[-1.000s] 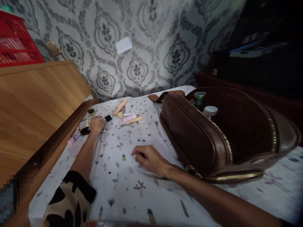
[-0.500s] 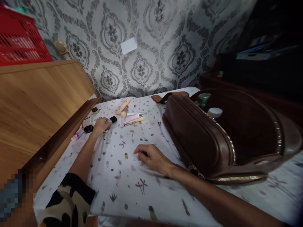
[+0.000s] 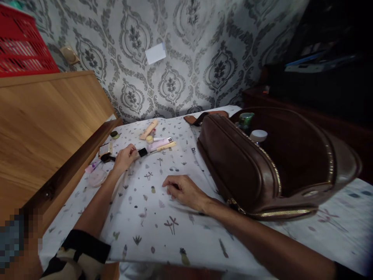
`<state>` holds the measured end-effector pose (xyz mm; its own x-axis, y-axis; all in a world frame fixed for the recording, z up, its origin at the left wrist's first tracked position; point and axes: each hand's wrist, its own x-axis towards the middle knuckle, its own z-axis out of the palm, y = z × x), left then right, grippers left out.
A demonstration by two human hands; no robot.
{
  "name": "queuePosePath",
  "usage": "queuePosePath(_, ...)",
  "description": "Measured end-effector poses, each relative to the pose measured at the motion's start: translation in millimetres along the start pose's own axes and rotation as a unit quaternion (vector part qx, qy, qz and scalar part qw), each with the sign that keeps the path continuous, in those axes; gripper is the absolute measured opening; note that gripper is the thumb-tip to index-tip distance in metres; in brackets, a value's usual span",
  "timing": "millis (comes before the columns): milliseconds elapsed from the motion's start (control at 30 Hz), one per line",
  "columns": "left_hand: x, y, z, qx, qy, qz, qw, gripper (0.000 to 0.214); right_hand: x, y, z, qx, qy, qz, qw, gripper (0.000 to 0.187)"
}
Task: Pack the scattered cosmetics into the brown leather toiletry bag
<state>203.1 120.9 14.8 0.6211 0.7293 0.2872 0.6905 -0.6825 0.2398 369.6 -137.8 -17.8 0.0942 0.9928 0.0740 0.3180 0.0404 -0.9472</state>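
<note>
My left hand (image 3: 125, 157) is closed on a small bottle with a black cap (image 3: 142, 152), which sticks out past the fingertips just over the cloth. Beside that hand lie a makeup brush with dark bristles (image 3: 105, 158), a compact (image 3: 105, 149) and a round pinkish case (image 3: 97, 177). Farther right are a pink tube (image 3: 158, 144), a brush with a yellow handle (image 3: 167, 146), a small yellowish jar (image 3: 149, 139) and a peach tube (image 3: 149, 129). My right hand (image 3: 183, 189) rests on the cloth, fingers curled in, with nothing visible in them.
A brown leather bag (image 3: 233, 159) stands unzipped at the right, a green-topped container (image 3: 246, 118) and a white-lidded one (image 3: 258, 135) inside it. A dark-lidded jar (image 3: 114, 135) sits near the wooden panel (image 3: 58, 105) at the left. A red basket (image 3: 26, 42) is above.
My left hand has shifted slightly right with the black-capped bottle, uncovering more of the brush and the round case. My right hand stays resting. The whole view has moved a little.
</note>
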Motion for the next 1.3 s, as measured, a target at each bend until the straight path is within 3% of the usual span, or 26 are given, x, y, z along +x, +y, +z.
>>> queuePosePath(367,-35.4,18.4,-7.5,-0.013,-0.027,0.059,0.998,0.032,0.2,-1.6,-0.3,0.025,0.009,0.004,1.0,0.023)
queuePosePath(633,-61.4,33.0,-16.8,-0.045,0.019,0.068,0.996,0.034,0.3,-4.0,-2.6,0.01,0.013,0.004,1.0,0.023)
queuePosePath(833,-89.2,40.3,-21.8,-0.05,-0.099,0.074,0.991,0.033,-0.6,-5.1,-4.3,0.02,0.025,0.011,0.999,0.022)
queuePosePath(1133,-115.7,49.7,-38.1,-0.034,-0.162,0.103,0.981,0.024,-0.2,-1.9,-3.5,0.027,0.062,-0.006,0.998,0.022)
queuePosePath(1300,-118.1,79.7,-29.1,-0.087,-0.152,0.09,0.98,0.026,0.8,-1.3,-5.8,0.071,0.056,-0.001,0.996,0.047)
